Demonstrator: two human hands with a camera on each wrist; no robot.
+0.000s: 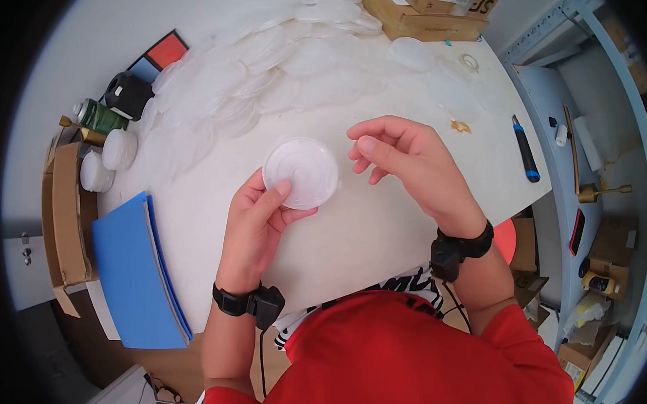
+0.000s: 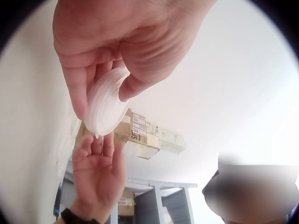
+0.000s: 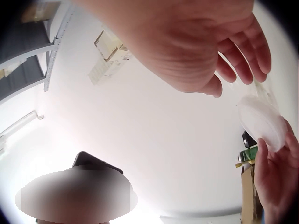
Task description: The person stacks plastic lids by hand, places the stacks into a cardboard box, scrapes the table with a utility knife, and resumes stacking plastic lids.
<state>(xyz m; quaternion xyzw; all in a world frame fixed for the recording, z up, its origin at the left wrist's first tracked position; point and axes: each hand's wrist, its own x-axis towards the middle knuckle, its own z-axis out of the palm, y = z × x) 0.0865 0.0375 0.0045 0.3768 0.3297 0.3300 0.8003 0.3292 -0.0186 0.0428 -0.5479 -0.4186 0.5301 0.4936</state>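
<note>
My left hand grips a small stack of round translucent plastic lids, with the thumb pressed on the upper face and the fingers underneath. From the left wrist view the stack appears edge-on and tilted, a small tab sticking out at its lower rim. To the right of the lids, my right hand hovers with loosely bent fingers and holds nothing. A gap separates its fingertips from the lids in the head view. Behind both hands, a wide heap of similar clear lids spreads over the white table.
On the left lie a blue folder and an open cardboard box, near two stacks of white lids. A blue-black utility knife lies by the right edge. Cardboard boxes stand at the back; a metal shelf rises at right.
</note>
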